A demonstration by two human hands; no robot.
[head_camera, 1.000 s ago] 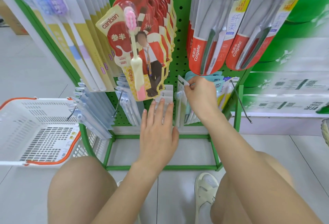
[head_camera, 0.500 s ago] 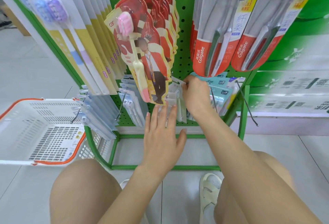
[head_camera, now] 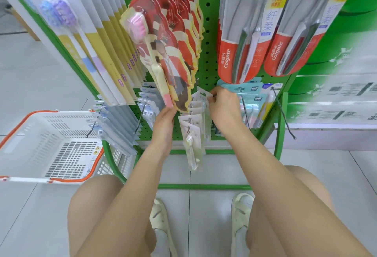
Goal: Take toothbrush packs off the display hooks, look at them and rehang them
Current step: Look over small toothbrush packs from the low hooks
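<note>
A white shopping basket [head_camera: 51,144] with orange handles sits on the pale tiled floor [head_camera: 30,73] at the left of the frame. White shoes [head_camera: 241,212] show at bottom centre.

Your right hand [head_camera: 223,104]: pinches the top of a white pack [head_camera: 203,95] at the pegboard [head_camera: 208,32].
Your left hand [head_camera: 163,122]: fingers hidden behind the red packs [head_camera: 171,52].

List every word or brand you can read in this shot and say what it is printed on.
"Colgate": red foot of the left Colgate pack.
"Colgate": red foot of the right Colgate pack.
"纤柔": white label on the left Colgate pack.
Too small or blurred: the red card packs, yellow-striped packs, teal packs, the shelf tags at right.
</note>
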